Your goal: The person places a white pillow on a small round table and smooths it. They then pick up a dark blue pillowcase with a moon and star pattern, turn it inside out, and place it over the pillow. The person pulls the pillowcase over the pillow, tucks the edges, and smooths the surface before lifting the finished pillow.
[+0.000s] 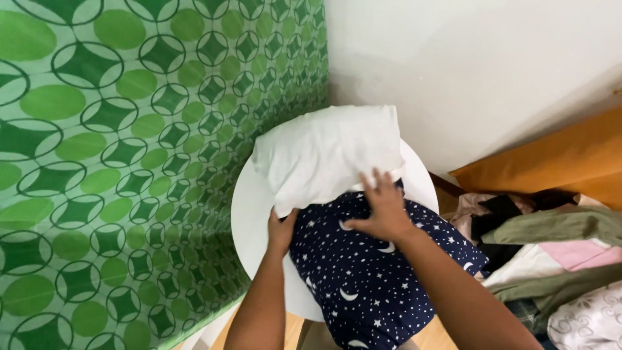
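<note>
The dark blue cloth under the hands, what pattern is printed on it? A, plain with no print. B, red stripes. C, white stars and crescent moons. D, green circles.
C: the blue cloth on the round white table is dotted with white stars and crescent moons; the right hand presses flat on it, and the left hand is at its edge under the white cloth.

Navy star-moon cloth [369, 272] — white pillow [327, 152] — green-circle curtain [116, 162].
</note>
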